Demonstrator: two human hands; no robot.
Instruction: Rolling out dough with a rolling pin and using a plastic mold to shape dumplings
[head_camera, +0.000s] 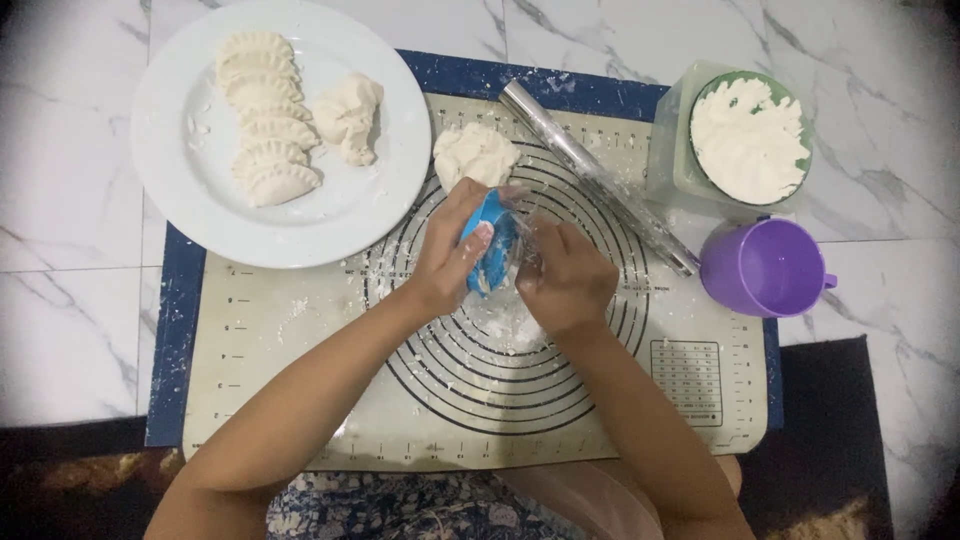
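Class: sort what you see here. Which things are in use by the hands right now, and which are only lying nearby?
In use:
left hand
right hand
blue dumpling press, held between both hands
baking mat

Lying nearby:
rolling pin
dough lump
plate of shaped dumplings
flour bowl
purple cup

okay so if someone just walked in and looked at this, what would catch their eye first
Probably the bright blue dumpling press, gripped between the left hand and right hand at the middle of the ringed pastry mat. Next, the white plate at upper left, with a row of crimped dumplings, and the purple cup at right, below a bowl of flour.
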